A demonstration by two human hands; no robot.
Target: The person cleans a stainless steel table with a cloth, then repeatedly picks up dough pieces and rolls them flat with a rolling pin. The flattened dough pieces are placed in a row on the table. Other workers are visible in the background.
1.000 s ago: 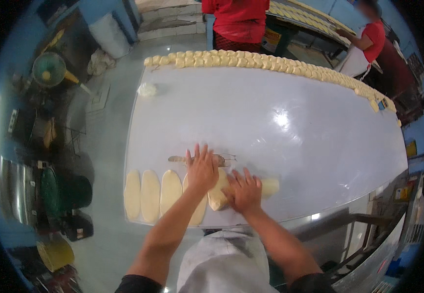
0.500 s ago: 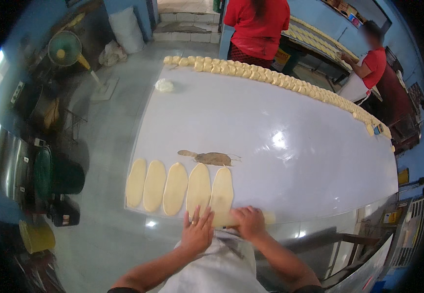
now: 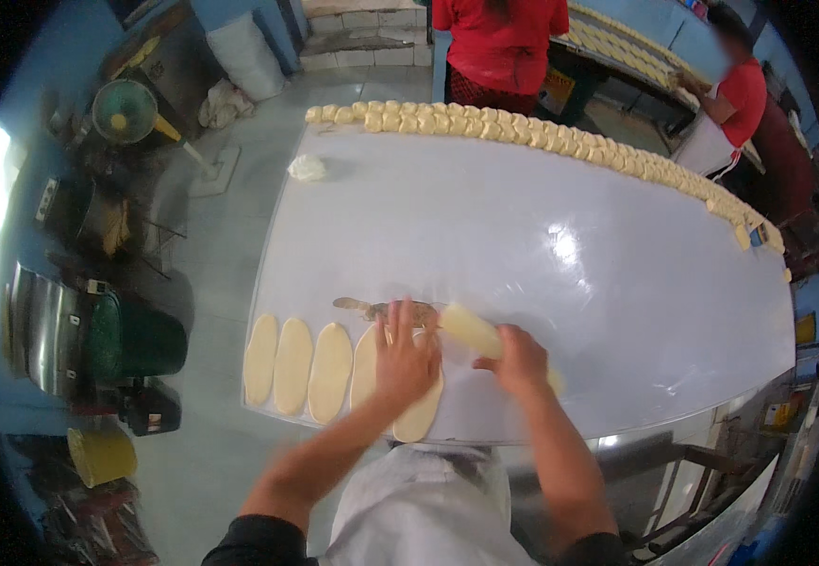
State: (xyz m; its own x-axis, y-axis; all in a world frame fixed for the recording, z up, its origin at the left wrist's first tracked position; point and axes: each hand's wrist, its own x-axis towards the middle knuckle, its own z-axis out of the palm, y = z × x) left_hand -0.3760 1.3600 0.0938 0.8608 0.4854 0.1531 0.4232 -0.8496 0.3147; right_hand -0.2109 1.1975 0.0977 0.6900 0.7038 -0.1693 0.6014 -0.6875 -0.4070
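My right hand [image 3: 520, 360] is closed round a pale yellow rolling pin [image 3: 472, 331], which is tilted, its far end pointing up and left. With fingers spread, my left hand [image 3: 408, 357] lies over the rightmost flattened dough oval [image 3: 417, 415]; whether it presses on the dough I cannot tell. Part of the neighbouring dough oval [image 3: 363, 370] is hidden by that hand. Further left, several more long flat ovals lie side by side, among them one dough oval [image 3: 331, 373] in full view.
The white table [image 3: 447, 208] has a brown worn patch [image 3: 353, 305] beyond the ovals. Rounded dough pieces [image 3: 523, 132] line its far edge. A white lump [image 3: 307, 168] sits at the far left. Two people in red shirts [image 3: 504, 47] stand beyond. A fan [image 3: 125, 112] and green bin [image 3: 141, 335] are left.
The rolling pin has left the near end of the rightmost oval; my right hand has lifted it rightward and turned it aslant. My left hand has slid away from me over the dough.
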